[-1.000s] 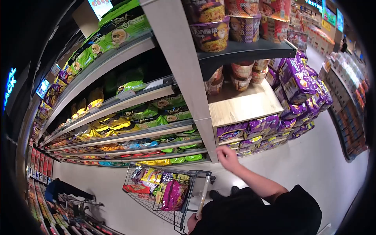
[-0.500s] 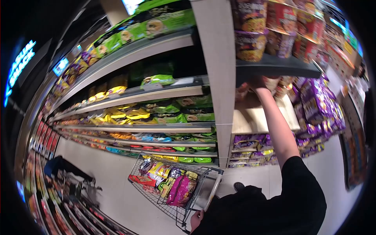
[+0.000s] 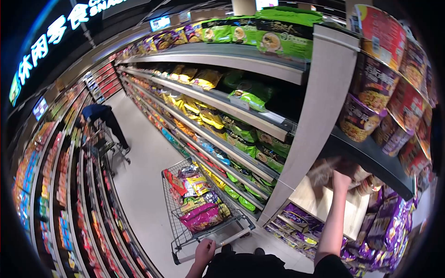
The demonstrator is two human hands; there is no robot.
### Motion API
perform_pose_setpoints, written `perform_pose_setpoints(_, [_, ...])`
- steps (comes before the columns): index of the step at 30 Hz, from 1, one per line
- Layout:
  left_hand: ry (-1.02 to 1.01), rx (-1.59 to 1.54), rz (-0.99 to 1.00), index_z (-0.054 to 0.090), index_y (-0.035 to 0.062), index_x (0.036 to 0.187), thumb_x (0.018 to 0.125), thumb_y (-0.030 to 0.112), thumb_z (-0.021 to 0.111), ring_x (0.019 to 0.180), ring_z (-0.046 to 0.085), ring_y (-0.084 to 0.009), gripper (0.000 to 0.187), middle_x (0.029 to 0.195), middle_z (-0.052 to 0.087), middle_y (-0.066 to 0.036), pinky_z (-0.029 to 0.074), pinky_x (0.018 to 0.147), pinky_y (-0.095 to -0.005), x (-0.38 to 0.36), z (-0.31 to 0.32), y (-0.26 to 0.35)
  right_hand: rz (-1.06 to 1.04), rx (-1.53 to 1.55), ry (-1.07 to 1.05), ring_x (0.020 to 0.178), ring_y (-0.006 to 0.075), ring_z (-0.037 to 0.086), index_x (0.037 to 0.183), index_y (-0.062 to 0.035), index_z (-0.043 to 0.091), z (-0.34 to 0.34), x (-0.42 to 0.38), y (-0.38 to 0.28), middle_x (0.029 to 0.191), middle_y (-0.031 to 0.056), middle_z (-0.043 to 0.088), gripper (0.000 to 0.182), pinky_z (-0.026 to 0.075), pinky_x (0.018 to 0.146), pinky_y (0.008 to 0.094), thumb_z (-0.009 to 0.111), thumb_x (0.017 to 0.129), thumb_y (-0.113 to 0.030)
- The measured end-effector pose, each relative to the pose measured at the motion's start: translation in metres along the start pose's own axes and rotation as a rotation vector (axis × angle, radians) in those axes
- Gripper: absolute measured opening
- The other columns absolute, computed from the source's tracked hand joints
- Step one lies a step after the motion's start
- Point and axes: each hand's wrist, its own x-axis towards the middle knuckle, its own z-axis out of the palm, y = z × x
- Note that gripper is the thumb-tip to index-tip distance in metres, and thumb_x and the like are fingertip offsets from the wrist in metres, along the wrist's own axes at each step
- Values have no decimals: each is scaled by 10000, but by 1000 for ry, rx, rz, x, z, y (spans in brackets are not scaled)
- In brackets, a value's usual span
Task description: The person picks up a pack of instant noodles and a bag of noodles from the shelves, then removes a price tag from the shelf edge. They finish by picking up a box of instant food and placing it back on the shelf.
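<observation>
Left grip: my left hand (image 3: 204, 250) is curled closed around the handle bar (image 3: 211, 242) of the shopping cart (image 3: 172, 217), at the near end of the cart. Snack bags (image 3: 200, 204), among them a magenta pack and yellow and red packets, fill the basket just beyond that hand.

Right grip: my right hand (image 3: 341, 178) is raised at the end of my outstretched arm, up under the dark shelf (image 3: 371, 160). Its fingers reach in among the cup noodle tubs (image 3: 364, 178) standing on the wooden ledge (image 3: 320, 201); the hand is blurred and partly hidden by the shelf edge, so I cannot tell whether it is spread or closed on a tub. The tubs lie touching or just beyond the fingertips, directly above the hand.

Below the ledge, purple packets (image 3: 384, 231) are stacked. Above the dark shelf stand larger noodle bowls (image 3: 366, 109).

Farther off, long aisle shelves (image 3: 218, 99) carry green and yellow bags. At the far end, another person (image 3: 99, 116) in dark blue bends over a second cart (image 3: 104, 143).
</observation>
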Motion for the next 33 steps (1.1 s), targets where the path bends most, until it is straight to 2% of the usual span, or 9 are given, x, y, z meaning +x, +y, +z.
perform_pose_setpoints(2, [-26, -123, -19, 719, 24, 965, 1019, 268, 714, 772, 674, -326, 249, 882, 673, -155, 525, 686, -424, 4, 5, 22, 286, 102, -119, 1286, 284, 603, 1389, 2, 584, -37, -24, -84, 1321, 182, 638, 730, 423, 1161, 411, 903, 733, -21])
perform_pose_setpoints(4, [-62, -145, -1, 727, 18, 990, 1027, 282, 709, 780, 677, -316, 267, 890, 677, -155, 533, 699, -416, 6, 16, 30, 64, 8, 157, 1265, 252, 573, 1446, -31, 510, -51, -51, -104, 1449, 122, 543, 831, 464, 1115, 405, 959, 749, -81])
perform_pose_setpoints(6, [-71, -150, 32, 734, 12, 1015, 1034, 297, 704, 788, 680, -305, 287, 898, 681, -155, 540, 711, -409, 16, 18, 38, -104, 56, 145, 1364, 260, 517, 1465, -29, 505, -74, -64, -135, 1451, 126, 534, 843, 413, 1182, 420, 967, 768, -137])
perform_pose_setpoints(10, [-232, -320, -6, 735, 16, 1139, 1075, 296, 676, 834, 674, -200, 293, 1003, 701, -118, 533, 733, -346, 31, 17, 77, 53, -44, 37, 1327, 321, 549, 1472, -57, 454, -153, -102, -131, 1395, 113, 528, 872, 437, 1178, 480, 930, 745, -127])
perform_pose_setpoints(13, [-491, -542, -106, 635, 44, 1374, 1145, 361, 572, 1053, 682, -163, 396, 1252, 702, -74, 548, 878, -310, 44, 23, 91, 58, 123, -55, 1321, 319, 551, 1461, -61, 449, -176, -122, -119, 1392, 117, 526, 873, 441, 1174, 481, 933, 741, -158])
perform_pose_setpoints(21, [-1024, -1207, -228, 331, 94, 1671, 1159, 612, 328, 1414, 553, -247, 728, 1601, 509, -127, 454, 1189, -445, 72, 41, 102, 228, 830, -444, 1299, 311, 558, 1415, -75, 432, -59, -157, -255, 1382, 136, 521, 885, 455, 1156, 485, 944, 723, -281])
perform_pose_setpoints(28, [-626, -1859, -874, 422, 128, 1645, 1072, 721, 451, 1497, 504, -384, 825, 1633, 507, -173, 369, 1259, -624, 54, -39, 128, 372, 777, -635, 1283, 313, 573, 1361, -91, 396, 17, -193, -309, 1370, 159, 532, 947, 462, 1150, 500, 975, 713, -465])
perform_pose_setpoints(30, [-603, -1887, -895, 391, 174, 1671, 1031, 767, 466, 1540, 446, -390, 875, 1681, 458, -149, 303, 1277, -663, 49, -50, 114, 405, 894, -666, 1288, 304, 580, 1360, -96, 395, 41, -205, -317, 1375, 161, 545, 922, 472, 1147, 486, 971, 731, -444])
perform_pose_setpoints(33, [-367, -1891, -593, 352, 125, 1684, 1076, 747, 329, 1544, 436, -412, 870, 1676, 459, -172, 314, 1271, -659, 38, -64, 105, 477, 1035, -746, 1290, 281, 600, 1368, -108, 386, 71, -222, -307, 1389, 162, 566, 827, 496, 1136, 459, 932, 809, -379])
